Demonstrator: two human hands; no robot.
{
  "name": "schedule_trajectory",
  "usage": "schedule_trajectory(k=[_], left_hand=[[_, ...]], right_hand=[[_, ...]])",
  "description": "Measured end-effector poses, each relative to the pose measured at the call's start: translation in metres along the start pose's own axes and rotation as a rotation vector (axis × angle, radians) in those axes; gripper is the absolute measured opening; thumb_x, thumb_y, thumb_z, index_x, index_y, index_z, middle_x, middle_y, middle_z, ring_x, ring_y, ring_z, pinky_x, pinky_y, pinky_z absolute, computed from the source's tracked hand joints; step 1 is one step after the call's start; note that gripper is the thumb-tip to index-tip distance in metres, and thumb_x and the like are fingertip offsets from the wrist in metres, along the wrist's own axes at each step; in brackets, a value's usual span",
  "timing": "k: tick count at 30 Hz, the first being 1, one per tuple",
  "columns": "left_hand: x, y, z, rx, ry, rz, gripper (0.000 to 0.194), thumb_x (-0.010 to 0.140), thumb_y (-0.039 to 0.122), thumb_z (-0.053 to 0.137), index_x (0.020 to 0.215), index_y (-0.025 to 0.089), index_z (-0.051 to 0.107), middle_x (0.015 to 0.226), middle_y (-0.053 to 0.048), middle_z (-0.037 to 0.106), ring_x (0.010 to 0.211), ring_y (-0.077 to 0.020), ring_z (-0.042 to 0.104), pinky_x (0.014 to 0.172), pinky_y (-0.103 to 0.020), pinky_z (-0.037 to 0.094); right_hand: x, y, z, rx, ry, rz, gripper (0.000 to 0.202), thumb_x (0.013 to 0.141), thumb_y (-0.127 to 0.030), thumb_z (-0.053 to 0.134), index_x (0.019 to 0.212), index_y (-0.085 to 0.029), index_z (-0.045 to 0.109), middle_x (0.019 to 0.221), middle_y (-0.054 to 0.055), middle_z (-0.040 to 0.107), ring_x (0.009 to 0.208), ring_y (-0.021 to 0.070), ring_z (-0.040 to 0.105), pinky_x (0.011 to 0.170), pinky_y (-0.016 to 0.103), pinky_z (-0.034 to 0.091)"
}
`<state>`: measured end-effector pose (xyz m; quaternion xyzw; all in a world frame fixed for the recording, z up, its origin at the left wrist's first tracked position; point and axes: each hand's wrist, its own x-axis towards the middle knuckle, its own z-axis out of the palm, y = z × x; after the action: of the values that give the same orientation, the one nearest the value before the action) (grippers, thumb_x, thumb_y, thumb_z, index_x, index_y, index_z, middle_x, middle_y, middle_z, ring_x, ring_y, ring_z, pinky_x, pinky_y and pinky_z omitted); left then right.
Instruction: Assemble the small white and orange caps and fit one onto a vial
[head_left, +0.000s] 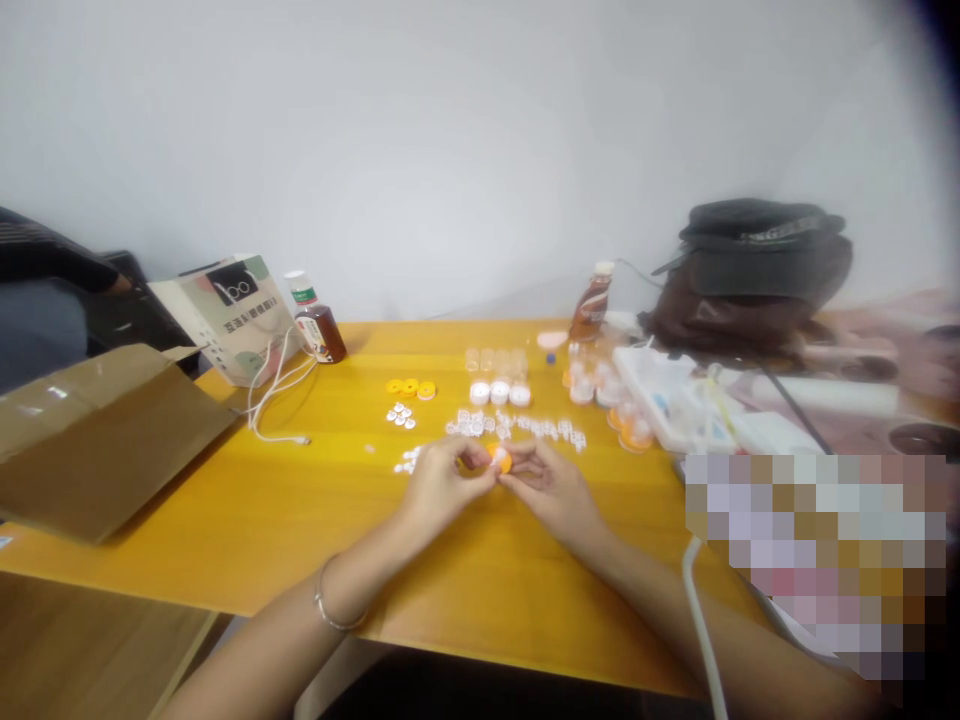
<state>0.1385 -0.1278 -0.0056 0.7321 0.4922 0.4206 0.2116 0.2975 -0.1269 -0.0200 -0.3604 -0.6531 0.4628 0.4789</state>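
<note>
Both hands meet over the yellow counter (225,520): the left hand (442,485) and right hand (551,485) pinch a small orange cap (500,460) between their fingertips. Its facing and long axis are too blurred to tell. Small white pieces (517,425) lie scattered just beyond.

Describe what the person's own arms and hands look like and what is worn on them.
Both forearms are bare, no sleeves or gloves in view. The left hand has a thin silvery bangle round its wrist. The right hand shows no ring, watch or band.
</note>
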Motion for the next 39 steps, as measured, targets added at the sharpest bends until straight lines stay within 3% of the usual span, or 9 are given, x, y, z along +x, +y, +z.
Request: schedule_trajectory(k=[17, 25, 39], left_hand=[[-0.004, -0.001, 0.008, -0.088, 0.098, 0.004, 0.014, 0.071, 0.029, 0.06, 0.068, 0.014, 0.059, 0.067, -0.002, 0.061, 0.061, -0.0108, 0.055, 0.059, -0.023, 0.045], [-0.003, -0.001, 0.012, -0.278, 0.04, -0.185, 0.022, 0.071, 0.034, 0.06, 0.073, 0.013, 0.062, 0.073, -0.005, 0.064, 0.066, -0.0127, 0.058, 0.062, -0.024, 0.048], [-0.008, -0.001, 0.027, -0.625, 0.123, -0.339, 0.023, 0.068, 0.035, 0.062, 0.074, 0.012, 0.059, 0.075, -0.004, 0.058, 0.07, -0.0135, 0.055, 0.054, -0.024, 0.053]], right_hand=[[0.0, 0.0, 0.003, 0.064, 0.043, 0.004, 0.016, 0.072, -0.026, 0.062, 0.083, -0.022, 0.051, 0.086, 0.003, 0.064, 0.081, 0.0157, 0.063, 0.076, 0.032, 0.052], [0.004, 0.003, -0.001, 0.051, 0.09, 0.034, 0.022, 0.068, -0.026, 0.066, 0.082, -0.021, 0.049, 0.085, 0.003, 0.062, 0.08, 0.0158, 0.062, 0.076, 0.032, 0.051], [0.003, 0.004, 0.004, 0.153, 0.17, 0.069, 0.026, 0.065, -0.025, 0.068, 0.079, -0.021, 0.048, 0.084, 0.001, 0.063, 0.077, 0.0145, 0.062, 0.074, 0.03, 0.05]])
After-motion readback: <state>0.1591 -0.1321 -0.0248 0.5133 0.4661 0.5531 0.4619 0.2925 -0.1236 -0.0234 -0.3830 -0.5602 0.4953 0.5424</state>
